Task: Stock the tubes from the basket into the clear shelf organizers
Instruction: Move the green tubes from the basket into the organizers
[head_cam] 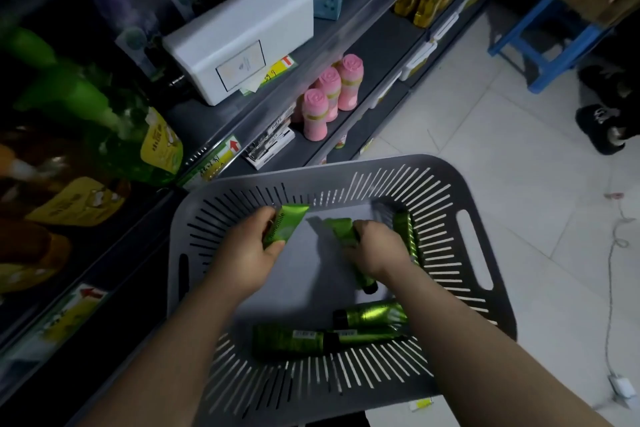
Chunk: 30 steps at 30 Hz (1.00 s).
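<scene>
My left hand (247, 248) clamps one tube (287, 224) near the far edge of the basket (311, 173), my right hand (377, 250) another tube (341, 232); either could slip.

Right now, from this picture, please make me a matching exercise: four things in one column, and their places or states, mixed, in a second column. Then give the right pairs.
Column one:
1. white box
2. pink bottles
3. blue stool
4. left hand

Column two:
A. stands on the floor
B. grips a green tube in the basket
C. sits on the higher shelf
D. stand on the lower shelf

Pairs: 1-C, 2-D, 3-A, 4-B.
</scene>
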Motion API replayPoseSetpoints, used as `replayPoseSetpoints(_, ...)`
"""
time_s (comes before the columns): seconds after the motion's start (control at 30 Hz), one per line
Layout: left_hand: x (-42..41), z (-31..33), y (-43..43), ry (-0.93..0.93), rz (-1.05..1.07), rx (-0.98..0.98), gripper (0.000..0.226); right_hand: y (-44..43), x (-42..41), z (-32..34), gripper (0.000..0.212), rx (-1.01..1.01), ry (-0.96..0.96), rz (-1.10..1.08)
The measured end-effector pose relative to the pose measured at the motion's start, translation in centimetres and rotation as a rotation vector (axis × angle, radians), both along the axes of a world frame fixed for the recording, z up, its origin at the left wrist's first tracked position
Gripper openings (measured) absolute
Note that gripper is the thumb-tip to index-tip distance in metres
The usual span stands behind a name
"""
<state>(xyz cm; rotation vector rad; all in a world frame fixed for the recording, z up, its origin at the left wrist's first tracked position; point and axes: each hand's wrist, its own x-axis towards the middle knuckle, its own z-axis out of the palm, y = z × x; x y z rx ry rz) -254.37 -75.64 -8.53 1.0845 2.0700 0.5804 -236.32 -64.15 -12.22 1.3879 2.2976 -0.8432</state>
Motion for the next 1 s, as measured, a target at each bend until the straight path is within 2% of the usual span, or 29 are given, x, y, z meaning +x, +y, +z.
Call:
replayPoseSetpoints(0.17, -0.4, 4.4, -0.8, -0.041, 0.075, 0.044, 0.026, 0.1, -2.0, 6.1, 0.017, 0.055, 0.188, 0.032)
replayPoseSetpoints(0.3, -0.4, 8.6, -2.4, 0.056, 0.145, 0.140, 0.024, -0.3, -3.4, 11.1, 0.020, 0.076, 0.335, 0.092)
replayPoseSetpoints(0.53, 0.8, 16.3, -7.5, 0.163, 0.332, 0.337, 0.013, -3.4, -4.7, 20.4, 0.029, 0.170, 0.526, 0.337)
replayPoseSetpoints(0.7, 1.7, 21.3, -11.8, 0.213, 0.474, 0.478, 0.011, -6.4, -5.9, 25.8, 0.026, 0.230, 0.664, 0.509)
replayPoseSetpoints(0.83, 1.7, 24.7, -16.3, 0.274, 0.592, 0.558, 0.028, -9.0, -7.4, 29.5, 0.019, 0.203, 0.770, 0.615)
replayPoseSetpoints(1.0, 1.3, 28.2, -21.4, 0.370, 0.736, 0.609, 0.028, -12.7, -9.8, 33.6, 0.022, 0.147, 0.867, 0.725)
